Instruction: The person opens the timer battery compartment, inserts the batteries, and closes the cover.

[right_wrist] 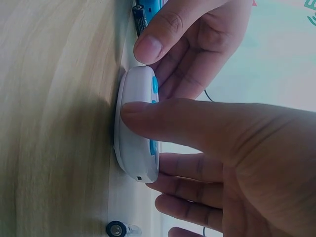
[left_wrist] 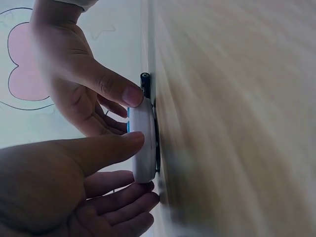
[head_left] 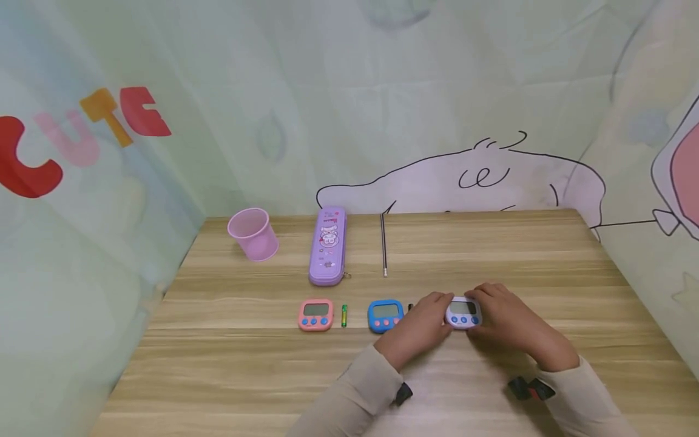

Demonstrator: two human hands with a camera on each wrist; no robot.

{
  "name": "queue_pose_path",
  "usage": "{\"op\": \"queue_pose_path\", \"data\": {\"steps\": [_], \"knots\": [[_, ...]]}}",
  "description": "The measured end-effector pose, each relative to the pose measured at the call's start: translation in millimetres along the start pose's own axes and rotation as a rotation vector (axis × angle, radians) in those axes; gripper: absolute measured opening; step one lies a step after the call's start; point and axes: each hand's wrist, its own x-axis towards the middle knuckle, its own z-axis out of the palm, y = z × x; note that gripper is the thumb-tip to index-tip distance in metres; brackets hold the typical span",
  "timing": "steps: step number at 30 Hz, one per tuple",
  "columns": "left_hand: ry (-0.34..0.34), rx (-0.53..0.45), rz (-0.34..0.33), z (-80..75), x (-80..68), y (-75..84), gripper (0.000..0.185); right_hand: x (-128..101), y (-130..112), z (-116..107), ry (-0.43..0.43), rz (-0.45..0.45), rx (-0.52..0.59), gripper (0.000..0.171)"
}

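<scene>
A white digital timer (head_left: pixel 463 313) with blue buttons is low at the tabletop, held between both hands. My left hand (head_left: pixel 417 325) grips its left end, thumb (left_wrist: pixel 131 142) on the near side edge and fingers on the far side. My right hand (head_left: pixel 508 318) holds the right end, its thumb (right_wrist: pixel 136 116) pressed along the near edge. Left of the left hand lies a blue timer (head_left: pixel 384 315) with pink buttons, partly covered by that hand. A dark battery (right_wrist: pixel 140 19) lies between the two timers, mostly hidden in the head view. Another battery (right_wrist: pixel 118 229) lies right of the white timer.
A pink timer (head_left: pixel 315 315) and a green battery (head_left: pixel 344 315) lie further left. Behind them are a pink cup (head_left: pixel 256 240), a purple pencil case (head_left: pixel 327 246) and a dark pencil (head_left: pixel 384 246). A printed cloth (head_left: pixel 382 109) borders the wooden table (head_left: pixel 229 376).
</scene>
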Motion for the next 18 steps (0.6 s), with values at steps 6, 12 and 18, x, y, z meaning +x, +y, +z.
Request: {"op": "queue_pose_path", "data": {"steps": [6, 12, 18], "knots": [[0.014, -0.006, 0.009, -0.3, 1.1, -0.4, 0.057, 1.2, -0.1, -0.1, -0.004, 0.011, -0.016, 0.055], [0.014, -0.001, 0.005, 0.1, 1.1, -0.9, 0.056, 0.7, 0.5, 1.6, -0.016, 0.015, -0.030, 0.054], [0.011, 0.001, 0.004, 0.7, 1.2, -1.0, 0.056, 0.3, 0.9, 1.5, -0.010, -0.006, -0.026, 0.054]]}}
